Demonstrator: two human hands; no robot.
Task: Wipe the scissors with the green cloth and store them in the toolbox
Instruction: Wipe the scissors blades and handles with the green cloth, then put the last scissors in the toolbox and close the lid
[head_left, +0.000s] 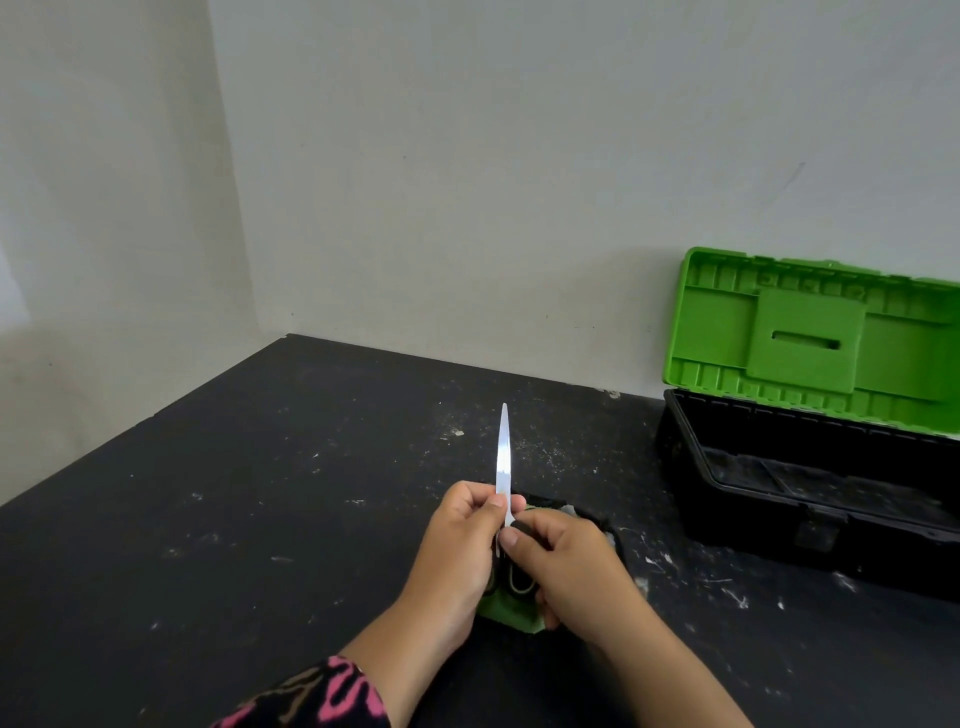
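— Our left hand pinches the scissors low on the blades, with thumb and fingers curled close on the steel. Is this the wiping?

— We judge it is the wiping step, perhaps only its beginning. Our right hand is curled around the black handles, thumb pressing near the pivot. The blades are closed and point up, away from us.

— And the green cloth?

— It is bunched under both hands. Whether the right fingers also grip it, we cannot tell.

— What does the next move ask?

— To draw the cloth along the blades, with care for the edge, keeping the handles firm. The toolbox stands on the black table to our right, green lid open, well apart from the scissors.
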